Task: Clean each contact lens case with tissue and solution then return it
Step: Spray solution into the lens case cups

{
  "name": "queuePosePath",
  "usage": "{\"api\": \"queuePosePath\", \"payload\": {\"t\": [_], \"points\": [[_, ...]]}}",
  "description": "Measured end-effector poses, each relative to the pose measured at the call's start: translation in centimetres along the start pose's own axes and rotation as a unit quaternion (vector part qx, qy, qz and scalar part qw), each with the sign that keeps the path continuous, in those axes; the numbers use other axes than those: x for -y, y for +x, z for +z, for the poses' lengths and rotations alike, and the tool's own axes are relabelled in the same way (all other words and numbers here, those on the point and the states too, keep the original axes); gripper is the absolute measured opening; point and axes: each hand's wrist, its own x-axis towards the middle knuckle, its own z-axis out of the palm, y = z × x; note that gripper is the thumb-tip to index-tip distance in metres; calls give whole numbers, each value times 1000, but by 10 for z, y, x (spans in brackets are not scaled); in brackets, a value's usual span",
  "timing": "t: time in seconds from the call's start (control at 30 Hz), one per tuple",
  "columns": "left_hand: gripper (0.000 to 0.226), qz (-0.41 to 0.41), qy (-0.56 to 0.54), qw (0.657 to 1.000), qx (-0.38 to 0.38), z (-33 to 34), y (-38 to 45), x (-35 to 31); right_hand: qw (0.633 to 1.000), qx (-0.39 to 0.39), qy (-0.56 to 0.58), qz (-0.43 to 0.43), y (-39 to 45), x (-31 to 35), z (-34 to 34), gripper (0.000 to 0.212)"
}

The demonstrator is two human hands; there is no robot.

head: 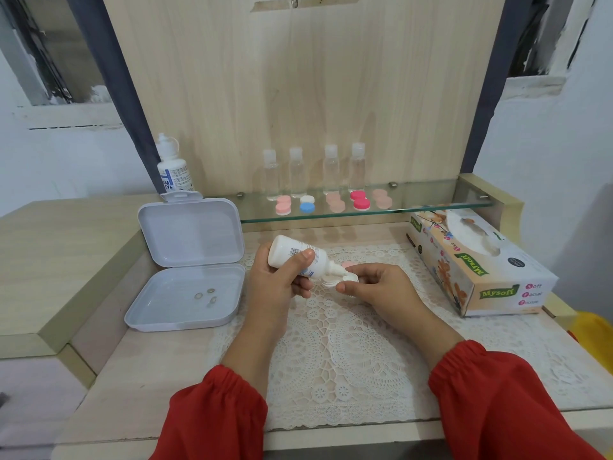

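At the upper left of the frame a solution bottle (173, 167) with a flip cap stands upright on the wooden desk (49, 260). Just below it, left of centre, a grey plastic box (185, 260) lies open, its lid tipped back; three small lenses (206, 296) sit together in the shallow base.

In the centre, my left hand (282, 277) curls around a small white bottle (298, 257), thumb across its label. I hold it tilted, nozzle pointing down and to the right, with the tip right at the lens case (341, 279). My right hand (378, 290) pinches that white case between thumb and fingers, just above the lace mat (331, 353). The case's wells are partly hidden by my fingers, so I cannot tell whether any liquid is in them. A pink cap (347, 264) shows just behind the case.

Above my hands, a glass shelf (431, 204) runs across the middle of the frame. Four clear bottles (331, 169) stand in a row at its back. In front of them lie five cases (361, 200): pale pink ones, one blue and white, and one bright pink.

At the right, a tissue box (481, 263) rests on the mat at an angle, its opening facing up. Both my sleeves (517, 406) at the bottom of the frame are red.
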Motion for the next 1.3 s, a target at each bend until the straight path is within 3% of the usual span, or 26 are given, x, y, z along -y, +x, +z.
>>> {"api": "queuePosePath", "payload": {"t": [0.43,0.63,0.9,1.1,1.3], "points": [[24,-15,-3,1000,-10,0,0,-1,1000,0,-1,2,0,-1,0,23],[29,-88,-152,983,-54,-1,3,-6,1000,-7,-12,1,1,-3,0,17],[36,-175,-317,926,-107,-11,8,-5,987,-14,-155,-36,-1,-3,-2,17],[43,-191,-319,922,-109,-12,10,-3,946,-2,-322,-43,2,-7,-2,24],[36,-195,-318,921,-116,-12,10,-3,941,-5,-336,-33,3,-6,-1,38]]}}
